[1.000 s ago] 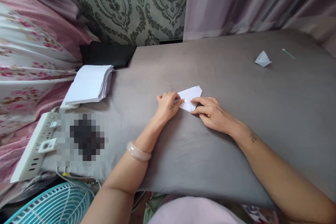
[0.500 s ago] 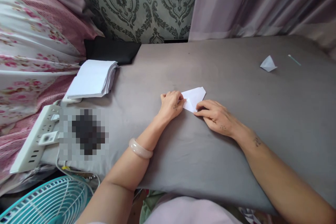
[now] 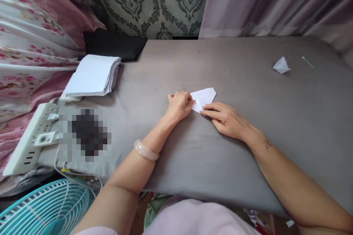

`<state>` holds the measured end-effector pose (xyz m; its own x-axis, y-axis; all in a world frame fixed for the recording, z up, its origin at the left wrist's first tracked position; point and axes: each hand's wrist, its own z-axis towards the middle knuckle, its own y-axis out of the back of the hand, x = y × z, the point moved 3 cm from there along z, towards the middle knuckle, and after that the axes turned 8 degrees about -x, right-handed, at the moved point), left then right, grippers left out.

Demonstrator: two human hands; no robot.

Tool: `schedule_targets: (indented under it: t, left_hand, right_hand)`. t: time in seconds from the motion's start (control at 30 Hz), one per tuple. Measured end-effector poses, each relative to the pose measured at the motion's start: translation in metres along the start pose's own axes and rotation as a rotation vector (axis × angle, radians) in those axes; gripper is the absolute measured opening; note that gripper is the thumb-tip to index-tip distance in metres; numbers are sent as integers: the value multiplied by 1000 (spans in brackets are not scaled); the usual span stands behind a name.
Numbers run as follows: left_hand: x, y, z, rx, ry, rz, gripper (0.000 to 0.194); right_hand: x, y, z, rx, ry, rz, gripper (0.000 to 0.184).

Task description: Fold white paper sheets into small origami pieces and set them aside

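Paper [image 3: 206, 96], white and folded into a flat, angular piece, lies on the grey cloth [image 3: 179, 161] between my hands: left hand [image 3: 179, 104] pinching its left end, right hand [image 3: 224, 118] unclenched, outstretched fingertips resting on its near edge. I judge it very light, stiffer where folded layers stack than in any thin part, apt to skid on the cloth, and easily creased or torn. Best hold, in my estimate: thumb and fingertips at the left end, light flat pressure along the near edge, no squeezing mid-panel.
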<state>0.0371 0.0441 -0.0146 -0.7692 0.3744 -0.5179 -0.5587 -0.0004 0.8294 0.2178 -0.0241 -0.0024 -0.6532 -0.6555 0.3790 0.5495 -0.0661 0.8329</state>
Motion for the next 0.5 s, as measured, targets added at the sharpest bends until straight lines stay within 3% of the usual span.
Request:
schedule_targets:
  t: [0.5]
  left_hand:
    - [0,-1,-1,-24,-11,25,12]
  right_hand:
    - [0,7,16,147,-15,-29,44]
